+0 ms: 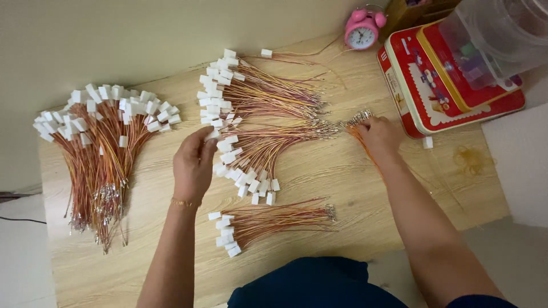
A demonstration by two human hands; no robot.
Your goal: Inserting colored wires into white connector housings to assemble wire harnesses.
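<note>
My left hand [194,162] pinches a white connector [213,134] at the left end of the middle wire bundle [268,148], which fans out with white plugs on the left and metal terminals on the right. My right hand [379,136] is closed around a small bunch of orange wires [358,121] with metal tips, just right of that bundle's terminal ends. Another fanned bundle [257,91] lies behind it, and a smaller bundle [268,221] lies in front, near my body.
A large heap of the same wires [103,148] lies at the table's left. A red tin box [439,97] with a clear plastic container [491,40] on it stands at the back right, beside a pink alarm clock [361,29]. Rubber bands [471,159] lie near the right edge.
</note>
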